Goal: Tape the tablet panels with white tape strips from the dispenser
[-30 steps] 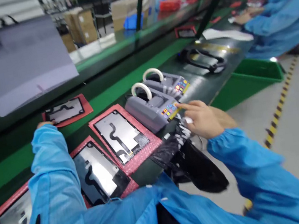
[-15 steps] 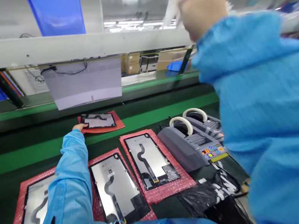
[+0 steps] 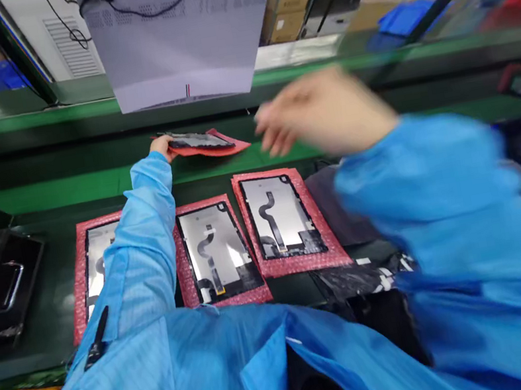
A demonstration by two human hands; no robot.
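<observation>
My left hand (image 3: 162,148) grips the left end of a tablet screen panel (image 3: 200,140) together with the red bubble-wrap sheet (image 3: 231,144) under it, tilted above the green strip. My right hand (image 3: 321,110), blurred by motion, is in the air to the right of that panel. Its fingers look loosely apart, with nothing visible in them. Below lie a right screen panel (image 3: 289,213), a middle screen panel (image 3: 224,248) and a left screen panel (image 3: 95,258), each on pink bubble wrap with a dark flex cable on its silvery back. My left sleeve partly covers the left one.
A grey monitor back (image 3: 183,40) hangs behind the bench. A grey tape dispenser (image 3: 337,201) is mostly hidden by my right sleeve, with a black bag of scraps (image 3: 356,277) in front. A black case (image 3: 4,287) stands at the left. Blue bins (image 3: 403,18) sit behind.
My right hand has come down from the upper shelf; the white thing it held is no longer seen in it. My left hand has tilted the panel and its wrap. The view has dipped.
</observation>
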